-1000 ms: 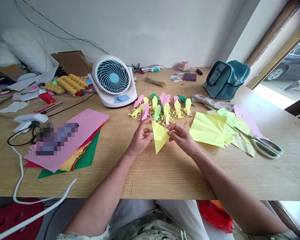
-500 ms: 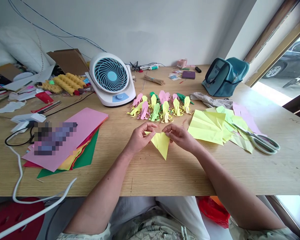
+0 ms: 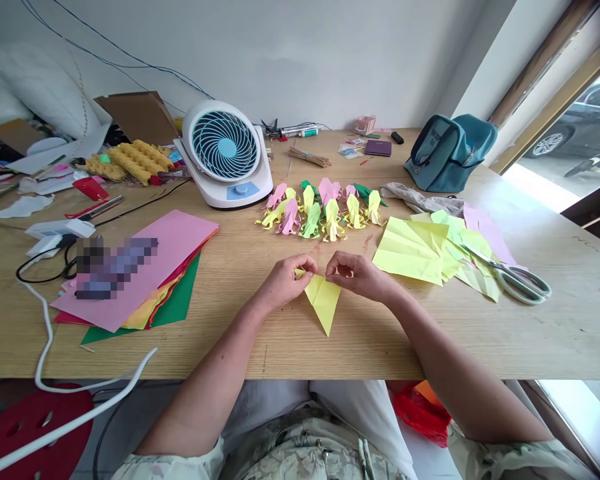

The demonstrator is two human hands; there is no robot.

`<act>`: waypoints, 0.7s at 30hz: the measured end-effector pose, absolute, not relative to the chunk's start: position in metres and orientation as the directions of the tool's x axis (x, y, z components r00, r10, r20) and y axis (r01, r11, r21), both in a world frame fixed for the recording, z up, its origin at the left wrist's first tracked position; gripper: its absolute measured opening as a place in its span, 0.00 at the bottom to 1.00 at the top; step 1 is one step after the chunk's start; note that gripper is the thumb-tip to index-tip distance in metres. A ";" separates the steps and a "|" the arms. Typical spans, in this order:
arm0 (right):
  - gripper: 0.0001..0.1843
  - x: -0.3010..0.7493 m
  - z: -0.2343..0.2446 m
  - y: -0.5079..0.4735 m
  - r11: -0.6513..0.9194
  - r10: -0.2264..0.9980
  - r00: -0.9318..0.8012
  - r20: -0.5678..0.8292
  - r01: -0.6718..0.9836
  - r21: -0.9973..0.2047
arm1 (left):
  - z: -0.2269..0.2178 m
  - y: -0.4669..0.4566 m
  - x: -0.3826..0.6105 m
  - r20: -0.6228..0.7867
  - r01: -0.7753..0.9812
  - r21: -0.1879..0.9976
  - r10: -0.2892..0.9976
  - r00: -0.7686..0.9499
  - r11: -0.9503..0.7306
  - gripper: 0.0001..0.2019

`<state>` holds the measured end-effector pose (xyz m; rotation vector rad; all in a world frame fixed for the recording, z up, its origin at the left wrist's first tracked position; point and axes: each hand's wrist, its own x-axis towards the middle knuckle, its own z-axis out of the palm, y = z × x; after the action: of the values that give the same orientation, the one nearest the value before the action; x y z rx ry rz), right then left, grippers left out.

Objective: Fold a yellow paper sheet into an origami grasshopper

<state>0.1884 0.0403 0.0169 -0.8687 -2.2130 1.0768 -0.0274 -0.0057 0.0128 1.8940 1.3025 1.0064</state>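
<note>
A folded triangle of yellow paper is held low over the table, its tip pointing toward me and creases running down it. My left hand pinches its upper left corner between thumb and fingers. At the upper right corner, my right hand grips it the same way. The fingers partly cover the paper's top edge. Just beyond my hands stand several folded paper figures in yellow, pink and green. Creased yellow paper sheets lie to the right of my right hand.
Scissors rest on paper scraps at the right. A stack of coloured paper lies at the left, with a blurred item on top. Behind it stands a white fan. A teal bag sits at the back right. A white cable hangs over the front edge.
Both hands and the yellow paper have come slightly nearer to me. The triangle's tip sits lower in view, and the camera view has shifted a little.
</note>
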 end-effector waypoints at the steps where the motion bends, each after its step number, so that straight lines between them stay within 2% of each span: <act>1: 0.06 0.189 0.017 0.039 0.466 0.734 -0.663 0.149 0.331 -0.820 | 0.012 -0.008 -0.027 0.242 0.482 0.815 0.945 0.219 -0.321 0.06; 6: 0.09 0.187 0.018 0.034 0.428 0.672 -0.739 0.042 0.341 -0.837 | 0.009 -0.019 -0.025 0.239 0.542 0.783 0.952 0.191 -0.305 0.07; 10: 0.07 0.188 0.020 0.031 0.459 0.577 -0.817 -0.010 0.335 -0.823 | 0.009 -0.027 -0.026 0.242 0.603 0.733 0.949 0.202 -0.315 0.08; 12: 0.07 0.189 0.022 0.029 0.447 0.542 -0.838 -0.064 0.353 -0.822 | 0.009 -0.033 -0.028 0.280 0.638 0.672 0.927 0.250 -0.376 0.09; 15: 0.06 0.190 0.025 0.026 0.344 0.490 -0.858 -0.155 0.354 -0.869 | 0.013 -0.043 -0.031 0.343 0.625 0.611 0.874 0.344 -0.486 0.11; 18: 0.04 0.189 0.027 0.022 0.246 0.459 -0.864 -0.204 0.345 -0.906 | 0.017 -0.054 -0.033 0.251 0.551 0.679 0.858 0.448 -0.486 0.08; 21: 0.05 0.189 0.031 0.021 0.304 0.442 -0.864 -0.240 0.396 -0.866 | 0.015 -0.060 -0.032 0.140 0.560 0.677 0.830 0.539 -0.478 0.10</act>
<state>0.1894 0.0205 0.0313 -0.8042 -2.5017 1.6414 -0.0318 -0.0597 0.0150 2.2071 1.1202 0.6191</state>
